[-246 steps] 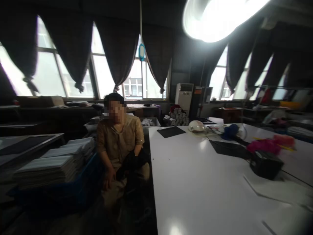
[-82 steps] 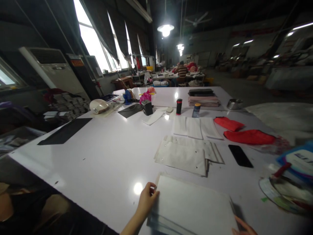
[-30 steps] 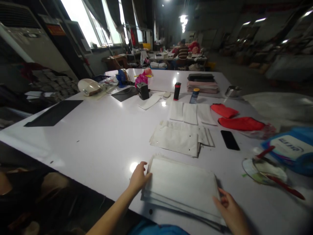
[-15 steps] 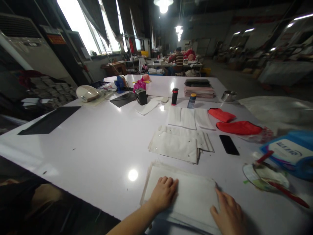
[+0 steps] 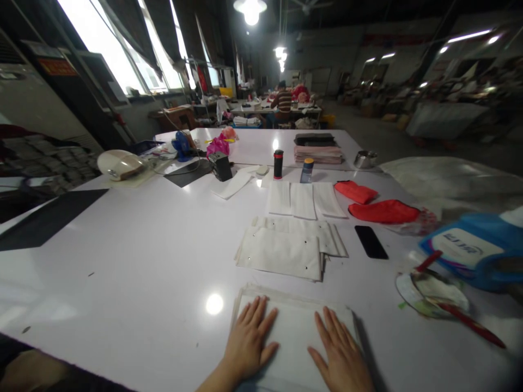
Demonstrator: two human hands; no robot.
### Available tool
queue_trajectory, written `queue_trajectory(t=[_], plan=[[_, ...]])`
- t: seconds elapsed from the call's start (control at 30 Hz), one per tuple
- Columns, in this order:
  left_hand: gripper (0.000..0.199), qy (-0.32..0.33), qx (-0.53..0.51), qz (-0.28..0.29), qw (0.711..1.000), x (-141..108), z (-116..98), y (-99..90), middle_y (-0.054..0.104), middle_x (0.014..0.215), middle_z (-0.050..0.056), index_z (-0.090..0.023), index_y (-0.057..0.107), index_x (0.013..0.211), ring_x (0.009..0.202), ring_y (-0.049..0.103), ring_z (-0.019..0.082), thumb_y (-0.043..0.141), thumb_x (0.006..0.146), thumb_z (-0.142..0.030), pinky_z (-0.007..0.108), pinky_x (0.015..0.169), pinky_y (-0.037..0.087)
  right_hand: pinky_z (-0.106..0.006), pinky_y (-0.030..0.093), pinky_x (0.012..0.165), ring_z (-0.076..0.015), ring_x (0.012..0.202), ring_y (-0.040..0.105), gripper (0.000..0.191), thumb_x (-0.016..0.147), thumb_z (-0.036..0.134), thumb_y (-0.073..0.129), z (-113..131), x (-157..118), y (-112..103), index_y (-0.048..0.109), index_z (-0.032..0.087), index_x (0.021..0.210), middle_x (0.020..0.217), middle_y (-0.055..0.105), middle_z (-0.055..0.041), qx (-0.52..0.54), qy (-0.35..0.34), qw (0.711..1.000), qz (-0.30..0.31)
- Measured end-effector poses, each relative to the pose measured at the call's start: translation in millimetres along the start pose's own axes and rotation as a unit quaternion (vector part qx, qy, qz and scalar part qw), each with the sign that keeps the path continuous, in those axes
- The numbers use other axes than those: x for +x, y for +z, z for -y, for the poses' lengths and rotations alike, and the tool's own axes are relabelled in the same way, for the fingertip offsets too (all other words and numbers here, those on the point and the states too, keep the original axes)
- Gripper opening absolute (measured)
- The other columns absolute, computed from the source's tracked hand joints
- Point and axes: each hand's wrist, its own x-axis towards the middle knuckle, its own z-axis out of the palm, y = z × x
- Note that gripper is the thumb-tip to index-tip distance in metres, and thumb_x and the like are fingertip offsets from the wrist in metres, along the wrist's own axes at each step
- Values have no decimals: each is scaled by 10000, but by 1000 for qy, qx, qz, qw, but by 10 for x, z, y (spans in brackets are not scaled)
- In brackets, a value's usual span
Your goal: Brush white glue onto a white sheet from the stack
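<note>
1. Nearest, a flat stack of thin, whitish rectangular sheets (image 5: 292,321) lies at the near part of the glossy white bench (image 5: 155,277). The left hand (image 5: 250,343) rests palm down on its left part, fingers extended and slightly apart, thumb spread inward.
2. The right hand (image 5: 341,356) lies palm down on the right part of the stack, its fingers also straight and a little apart, thumb out. Neither hand is clamped on anything.
3. Just beyond sits an overlapping pile of off-white fabric pieces (image 5: 280,253) marked with small dark dots. To its right are a flat black phone (image 5: 371,242) and, nearer, a round shallow container (image 5: 439,294) with red-handled tools (image 5: 474,326).
4. Beside that container lies a blue plastic jug (image 5: 469,250) — its white label carries dark characters, too blurred to read.
5. Farther along are white strips (image 5: 302,200), two red cloth pieces (image 5: 384,211), a black-and-red cylinder (image 5: 278,164) and a pink-and-dark folded stack (image 5: 317,149).
6. Beyond the bench, a person in a striped top (image 5: 283,100) is at another table in the dim room, under hanging lamps (image 5: 250,8); bright windows line the left.
</note>
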Motion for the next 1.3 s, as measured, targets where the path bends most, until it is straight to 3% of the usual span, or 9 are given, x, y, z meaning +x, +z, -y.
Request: queue_trajectory(t=[0.17,0.4,0.5,0.6,0.73,0.83,0.93,1.1,1.3], plan=[[760,-53,-2,-26,998,-95,165,23,196,1617,173,-298,231,1534,1447,295,407,494,889,-601,581,1103,375,-523,451,1039,-368,1430,282,733,868,540,543,-163,-26,29,386,168,1480,1598,195,-170,-2,5,999,-39],[781,-56,-56,3,997,-46,147,-55,215,1599,199,-312,223,1535,1444,279,431,517,874,-608,666,1095,351,-551,508,971,-405,1392,341,694,811,513,609,-199,-14,48,514,142,1391,1535,323,-232,6,-17,998,-53],[807,-68,-106,3,992,-85,188,-133,231,1597,183,-301,173,1547,1455,261,412,527,879,-583,659,1097,362,-514,536,944,-382,1347,426,669,800,491,614,-370,37,-77,544,141,1365,1488,408,-225,51,-21,998,-43],[635,-150,-179,-45,971,-32,416,-178,275,1600,128,-303,273,1520,1464,291,331,471,938,-464,568,1113,405,-443,520,982,-288,1258,540,505,872,461,534,-619,325,-267,618,180,1282,1369,568,-153,153,26,988,-24],[420,-314,-242,-85,914,431,1010,-145,560,1416,111,-226,568,1313,1324,509,260,461,923,-342,497,1120,414,-383,522,927,-237,986,664,438,871,508,429,-944,1067,-240,720,215,1017,1049,723,-98,306,186,934,8],[381,-386,-251,-49,886,933,1450,-42,638,1304,124,-155,629,1219,1224,584,231,447,895,-239,409,1078,447,-379,540,810,-249,871,692,394,782,469,423,-1089,1631,58,708,218,885,932,746,-96,324,249,912,6],[395,-444,-235,-36,864,1316,1746,96,659,1265,172,-88,621,1224,1186,607,236,463,878,-194,350,1031,454,-393,527,696,-269,739,695,334,694,442,438,-1137,1992,361,674,228,794,783,740,-95,321,279,905,6],[303,-522,-218,-20,824,1582,1912,236,708,1138,167,-131,688,1086,1095,643,261,516,864,-246,342,947,462,-405,511,635,-285,641,679,253,640,490,485,-1205,2166,506,600,264,643,638,704,-81,341,310,887,21],[171,-551,-265,-22,791,1680,1885,204,712,1016,104,-164,658,947,1017,648,236,650,780,-203,318,877,470,-406,521,650,-282,657,680,338,622,581,505,-1093,2287,300,594,255,606,649,704,-74,390,301,870,39]])
